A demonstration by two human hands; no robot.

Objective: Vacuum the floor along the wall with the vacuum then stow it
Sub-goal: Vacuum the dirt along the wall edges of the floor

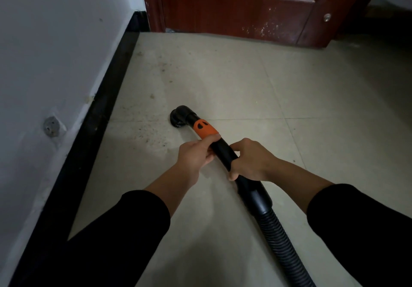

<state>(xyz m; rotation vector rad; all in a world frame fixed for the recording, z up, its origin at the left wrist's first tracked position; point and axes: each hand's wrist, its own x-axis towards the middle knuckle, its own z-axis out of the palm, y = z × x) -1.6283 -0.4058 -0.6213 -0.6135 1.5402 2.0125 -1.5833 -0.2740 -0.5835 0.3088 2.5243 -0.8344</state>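
Closest in, two black sleeves: left sleeve low at the bottom edge, right sleeve opposite, bare forearms reaching forward from both. Far left, a pale wall with a small round metal fitting set in it, edged below by a black skirting board. Just beside the skirting, dark crumbs and grit scattered over the beige tiled floor. Then the left hand, fingers curled tight round the black vacuum tube right behind its orange collar. Ahead of that, the round nozzle down on the tile, near the skirting but not touching it. Next along, the right hand, likewise clamped round the tube, close behind the left. Trailing back to the lower right, a ribbed black hose. Beyond, a reddish-brown panelled door, scuffed white near its foot.
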